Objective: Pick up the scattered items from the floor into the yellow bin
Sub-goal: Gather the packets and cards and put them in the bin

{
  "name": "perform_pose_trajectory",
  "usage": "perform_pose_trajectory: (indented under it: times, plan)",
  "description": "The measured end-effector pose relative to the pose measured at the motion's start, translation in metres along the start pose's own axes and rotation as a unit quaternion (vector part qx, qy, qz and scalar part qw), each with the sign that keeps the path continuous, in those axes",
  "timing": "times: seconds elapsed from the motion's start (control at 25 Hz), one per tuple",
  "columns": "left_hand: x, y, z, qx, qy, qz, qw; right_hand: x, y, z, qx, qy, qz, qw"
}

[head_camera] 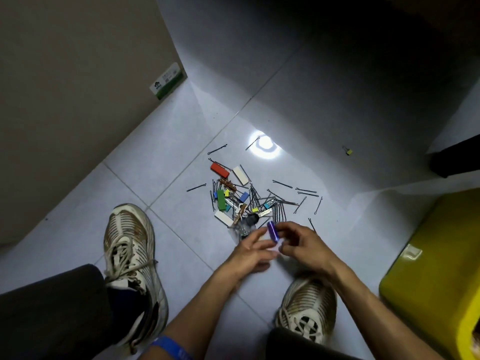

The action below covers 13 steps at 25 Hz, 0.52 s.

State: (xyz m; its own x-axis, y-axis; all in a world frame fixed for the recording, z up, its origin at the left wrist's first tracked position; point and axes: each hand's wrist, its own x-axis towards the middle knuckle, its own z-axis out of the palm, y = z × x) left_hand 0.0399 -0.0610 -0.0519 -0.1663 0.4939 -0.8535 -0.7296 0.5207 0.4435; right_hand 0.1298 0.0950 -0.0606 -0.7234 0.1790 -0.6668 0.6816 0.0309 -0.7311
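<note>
A small purple cylinder [273, 232] sits just below the middle of the frame, held between both hands above the floor [181, 250]. Its long axis runs from upper left to lower right, steeply, with the lower end down between the fingers. The right hand [302, 244] curls its thumb and fingers round the cylinder's lower end; the left hand [253, 252] has its fingers stretched out, fairly straight, their tips touching the cylinder's left side.

Just above the hands lies the pile of scattered items [241, 201] on the pale tiled floor: many dark hairpins pointing every way, a red block [219, 170] and a white block [241, 175] at the top of the pile with their long axes running upper left to lower right, a green block [221, 200] standing nearly vertical in the picture, small coloured clips and a dark key fob [252, 219]. Loose hairpins spread right and upward; one lies across a bright light reflection [265, 145]. A single yellow clip [348, 151] lies well apart at the right.

The yellow bin [426, 268] fills the lower right edge, near the right forearm, with bare tile between it and the pile. Two worn sneakers frame the hands, the left shoe [131, 258] at lower left and the right shoe [309, 307] under the right wrist. A tall beige cabinet [78, 87] closes off the upper left; a dark object [457, 158] stands at the right edge.
</note>
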Motion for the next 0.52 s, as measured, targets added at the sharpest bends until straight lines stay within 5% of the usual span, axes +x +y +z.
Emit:
perform_pose_trajectory:
  times: [0.12, 0.2, 0.28, 0.44, 0.52]
  plan:
    - [0.001, 0.029, -0.011, 0.016, 0.148, 0.082, 0.985, 0.001, -0.003, 0.000, -0.141, 0.223, -0.066, 0.962]
    - [0.001, 0.042, -0.031, 0.075, 0.336, 0.143, 0.928, 0.007, -0.004, -0.011, -0.160, 0.353, 0.016, 0.922]
    - [0.008, 0.047, -0.051, 0.164, 0.446, 0.124, 0.871, 0.015, -0.008, -0.018, -0.161, 0.365, 0.100, 0.911]
    - [0.024, 0.052, -0.044, 0.231, 0.364, 0.099, 0.897, 0.041, -0.037, 0.016, -0.195, 0.246, 0.038, 0.949]
    - [0.028, 0.057, -0.041, 0.218, 0.370, 0.131, 0.893, 0.048, -0.044, 0.025, -0.188, 0.255, 0.032, 0.948]
